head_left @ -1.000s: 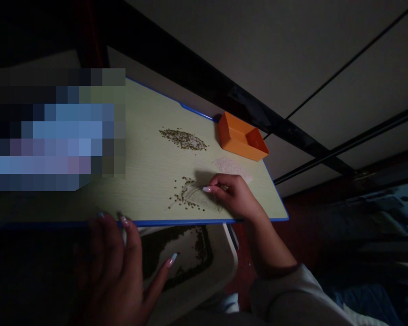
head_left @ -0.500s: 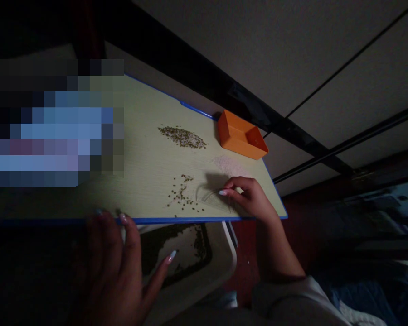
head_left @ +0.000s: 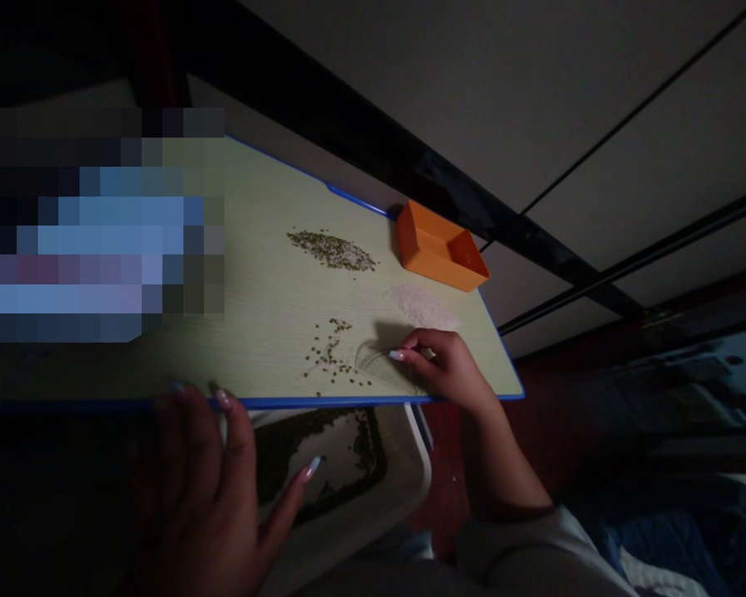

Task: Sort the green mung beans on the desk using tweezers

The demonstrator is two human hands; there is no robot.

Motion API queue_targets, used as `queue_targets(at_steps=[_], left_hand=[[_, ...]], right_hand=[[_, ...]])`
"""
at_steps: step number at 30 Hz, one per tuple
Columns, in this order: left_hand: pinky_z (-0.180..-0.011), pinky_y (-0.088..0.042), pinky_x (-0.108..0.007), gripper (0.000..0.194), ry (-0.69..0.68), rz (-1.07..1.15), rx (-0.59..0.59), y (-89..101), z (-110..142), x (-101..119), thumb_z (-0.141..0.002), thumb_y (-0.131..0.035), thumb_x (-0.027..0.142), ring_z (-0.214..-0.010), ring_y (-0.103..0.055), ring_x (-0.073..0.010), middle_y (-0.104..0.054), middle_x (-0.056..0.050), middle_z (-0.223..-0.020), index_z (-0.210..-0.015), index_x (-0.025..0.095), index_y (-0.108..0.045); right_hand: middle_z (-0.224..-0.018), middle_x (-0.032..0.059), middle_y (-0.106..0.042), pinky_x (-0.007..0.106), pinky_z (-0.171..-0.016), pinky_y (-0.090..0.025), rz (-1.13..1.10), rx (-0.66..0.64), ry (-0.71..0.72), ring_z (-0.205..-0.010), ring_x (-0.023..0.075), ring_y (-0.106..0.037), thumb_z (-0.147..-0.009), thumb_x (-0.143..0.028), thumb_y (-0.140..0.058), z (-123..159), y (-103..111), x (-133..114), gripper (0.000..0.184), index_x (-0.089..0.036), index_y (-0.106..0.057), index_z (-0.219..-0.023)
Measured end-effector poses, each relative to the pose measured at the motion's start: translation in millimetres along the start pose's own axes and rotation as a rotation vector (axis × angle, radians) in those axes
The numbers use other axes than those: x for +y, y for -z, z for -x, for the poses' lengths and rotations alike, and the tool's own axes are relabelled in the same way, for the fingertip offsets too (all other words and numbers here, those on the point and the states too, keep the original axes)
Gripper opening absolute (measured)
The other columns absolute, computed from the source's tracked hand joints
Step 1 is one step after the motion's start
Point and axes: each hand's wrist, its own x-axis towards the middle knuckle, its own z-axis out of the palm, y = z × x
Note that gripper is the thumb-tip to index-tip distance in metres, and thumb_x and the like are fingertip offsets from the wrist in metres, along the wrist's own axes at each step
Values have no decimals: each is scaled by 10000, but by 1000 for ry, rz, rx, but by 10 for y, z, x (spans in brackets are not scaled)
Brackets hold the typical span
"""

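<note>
My right hand (head_left: 444,365) is over the near right part of a pale folding tabletop (head_left: 267,315) with a blue rim. Its thumb and forefinger pinch a thin see-through piece with a curved edge (head_left: 368,355); I cannot make out its kind. Just left of that piece lie scattered small green beans (head_left: 331,356). A heap of whitish grains (head_left: 419,304) is beyond the hand, and a mixed heap of beans and pale grains (head_left: 332,250) lies farther left. My left hand (head_left: 208,473) is open, fingers spread, fingertips at the tabletop's near edge, holding nothing.
An orange open box (head_left: 441,249) stands at the far right of the tabletop. Below the near edge, a white tub (head_left: 419,473) holds many green beans. Pale cabinet panels (head_left: 535,99) rise behind. A pixelated patch hides the left side.
My right hand has shifted slightly left and nearer the scattered beans, with the see-through piece still pinched. My left hand stays nearly in place.
</note>
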Motion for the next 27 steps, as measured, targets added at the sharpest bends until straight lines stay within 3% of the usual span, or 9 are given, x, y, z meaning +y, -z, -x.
queue_targets(at_steps=[10,19,27], left_hand=[[-1095,-228,-771,878,-4,3,-22,12,-9,9,-764,-471,481,-1455,-67,-440,74,-73,-1592,-1452,222,9],[-1111,-223,-745,869,-11,-15,-32,18,-10,3,-772,-457,474,-1455,-64,-443,86,-90,-1590,-1450,182,3],[-1135,-199,-720,875,7,-4,-40,5,-5,9,-767,-449,499,-1465,-45,-418,93,-62,-1592,-1450,191,2]], right_hand=[[-677,19,-644,225,-606,-406,8,-10,16,-627,113,-557,-870,-375,-614,14,-21,-45,250,-163,-639,-741],[-643,11,-605,207,-524,-358,12,46,-60,-580,100,-492,-867,-384,-602,-9,-57,-7,266,-152,-634,-741],[-607,-4,-581,200,-532,-365,-32,11,-40,-560,94,-484,-867,-393,-607,-26,-80,-56,273,-154,-622,-734]])
